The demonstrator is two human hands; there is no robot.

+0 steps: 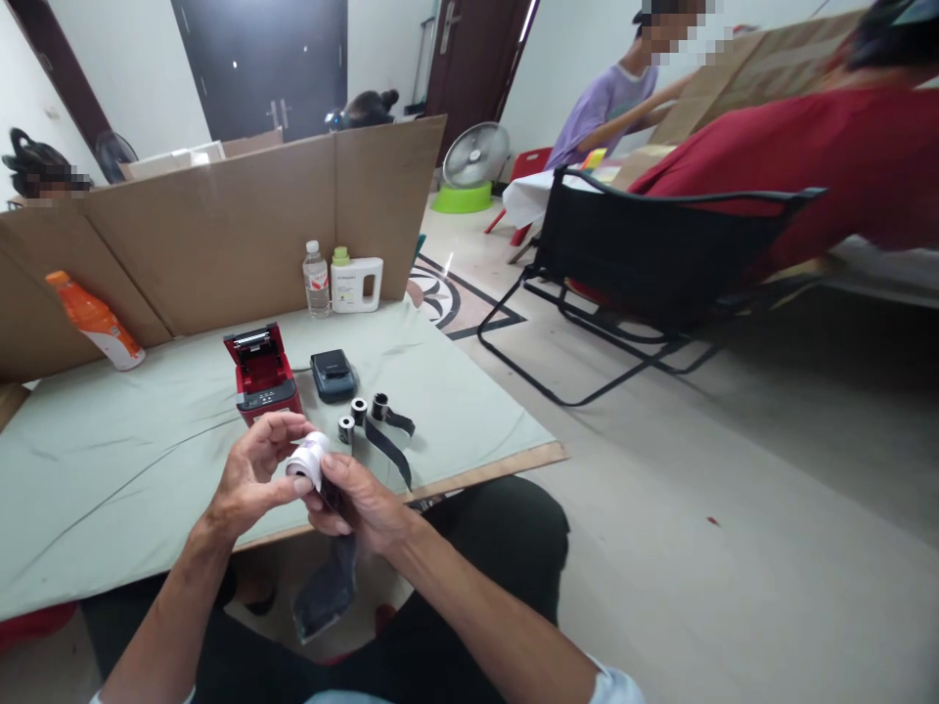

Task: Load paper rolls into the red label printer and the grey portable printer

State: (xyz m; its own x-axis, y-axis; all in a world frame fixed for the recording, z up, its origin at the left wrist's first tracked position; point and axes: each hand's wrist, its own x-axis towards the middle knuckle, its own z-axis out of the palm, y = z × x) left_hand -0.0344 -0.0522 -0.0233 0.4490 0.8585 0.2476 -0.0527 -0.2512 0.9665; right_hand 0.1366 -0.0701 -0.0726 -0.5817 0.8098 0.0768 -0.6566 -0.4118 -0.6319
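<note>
In front of my chest, near the table's front edge, I hold a small white paper roll (308,456) between both hands. My left hand (253,477) is closed on its left side with thumb and fingers. My right hand (367,504) grips it from the right, thumb on top. A dark strip (330,587) hangs below my right hand over my lap; its upper end is hidden by the fingers. Just beyond my hands stands a red label printer (265,376) with its lid raised. To its right lie a small dark device (334,375) and several small rolls (359,411), some with black strips trailing.
A cardboard screen (242,225) closes off the table's far side. Before it stand an orange bottle (99,323), a clear water bottle (316,281) and a white jug (356,284). A thin cable crosses the tablecloth (110,430). To the right are a black chair (646,254) and two people.
</note>
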